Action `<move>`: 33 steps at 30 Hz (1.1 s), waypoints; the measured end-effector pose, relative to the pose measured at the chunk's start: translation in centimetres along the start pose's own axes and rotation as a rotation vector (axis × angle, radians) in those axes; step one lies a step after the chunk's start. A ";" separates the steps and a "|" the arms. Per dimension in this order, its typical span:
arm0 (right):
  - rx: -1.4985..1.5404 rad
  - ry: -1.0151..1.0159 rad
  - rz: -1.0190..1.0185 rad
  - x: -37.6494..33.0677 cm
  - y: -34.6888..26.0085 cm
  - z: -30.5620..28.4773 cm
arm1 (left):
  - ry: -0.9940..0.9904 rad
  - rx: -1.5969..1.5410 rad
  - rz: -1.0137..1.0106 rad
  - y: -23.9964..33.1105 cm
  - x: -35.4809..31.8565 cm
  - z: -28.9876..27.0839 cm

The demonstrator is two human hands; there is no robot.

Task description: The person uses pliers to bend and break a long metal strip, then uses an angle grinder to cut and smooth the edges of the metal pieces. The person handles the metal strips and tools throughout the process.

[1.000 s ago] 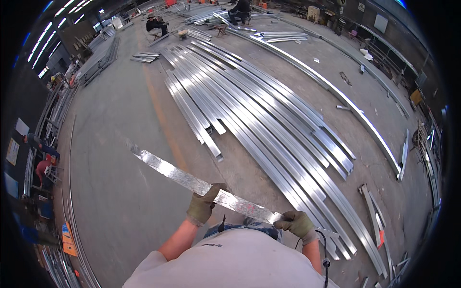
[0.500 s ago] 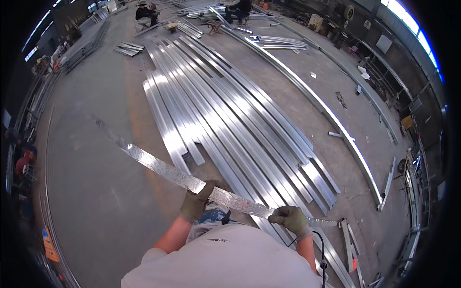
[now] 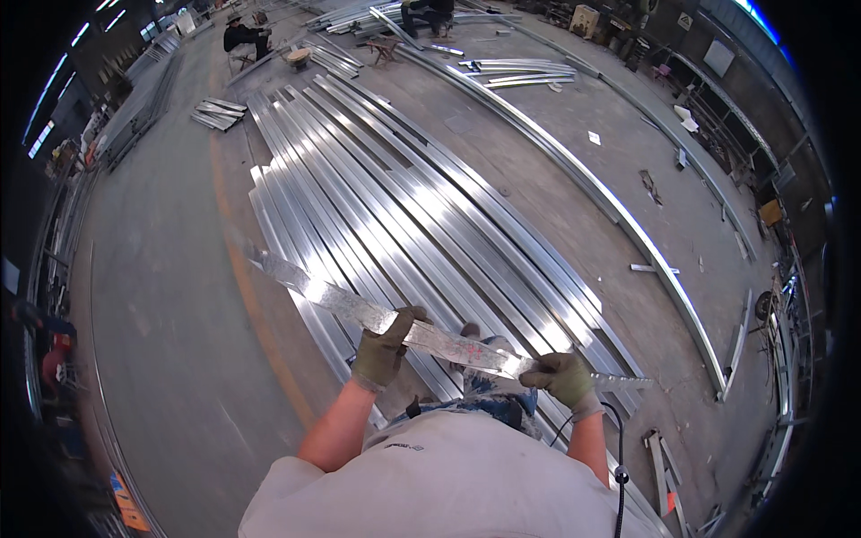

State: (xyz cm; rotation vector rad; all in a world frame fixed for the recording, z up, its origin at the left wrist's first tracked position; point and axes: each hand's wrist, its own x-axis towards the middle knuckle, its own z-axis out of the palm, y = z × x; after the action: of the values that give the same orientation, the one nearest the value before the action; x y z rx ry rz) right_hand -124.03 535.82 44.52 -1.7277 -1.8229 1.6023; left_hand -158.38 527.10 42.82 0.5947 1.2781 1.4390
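A long, thin silver metal strip [image 3: 453, 345] crosses in front of my body, tilted with its left end farther away. My left hand [image 3: 381, 354], in an olive work glove, is closed round the strip left of its middle. Toward the right part, my gloved right hand [image 3: 563, 378] grips it too. Past that hand, a narrow end with an uneven edge sticks out. The far left end is blurred. Beneath the strip, several long shiny metal profiles [image 3: 395, 211] lie side by side on the floor.
A long metal beam [image 3: 619, 211] runs along the right side. Short metal pieces [image 3: 665, 471] lie at the lower right, and a small stack of profiles [image 3: 218, 113] at the far left. Two seated people [image 3: 244, 38] are at the back. A black cable [image 3: 619, 439] hangs beside my right arm.
Both hands and the strip have shifted right and slightly up in the picture, still gripped. The view has moved too, and my legs show more below the strip.
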 end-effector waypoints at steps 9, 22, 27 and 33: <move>-0.006 -0.200 -0.032 20.4 -3.8 -4.9 | 0.073 -0.036 -0.084 0.9 17.6 -1.0; -0.143 -0.150 -0.193 36.5 -25.4 -17.4 | 0.174 -0.095 0.103 15.7 39.0 5.7; -0.113 -0.084 -0.208 42.9 -28.2 -20.4 | 0.076 0.054 0.230 17.9 47.4 7.2; -0.194 0.013 -0.147 52.1 -31.9 -22.9 | 0.046 -0.009 0.119 18.5 59.2 7.7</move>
State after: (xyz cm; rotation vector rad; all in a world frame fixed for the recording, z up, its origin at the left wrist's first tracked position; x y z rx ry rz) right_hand -143.89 597.69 50.64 -1.6277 -2.1062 1.3956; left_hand -176.63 586.78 45.96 0.6433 1.2895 1.5637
